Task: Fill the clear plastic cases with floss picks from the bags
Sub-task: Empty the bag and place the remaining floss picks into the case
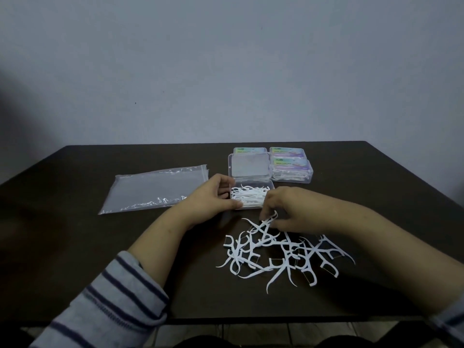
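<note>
With our left hand gripping the open case, our right hand pinching picks should lay them flat, aligned inside the case.

left hand steadies open case; right hand pinches floss picks.

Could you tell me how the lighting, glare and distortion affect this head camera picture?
Head view: dim, bluish light with a dark corner at upper left; wide-angle bowing curves the table edges; glare glints on the empty bags; the closed cases have labels too soft to read; the white floss picks contrast sharply; the right hand looks slightly blurred.
</note>
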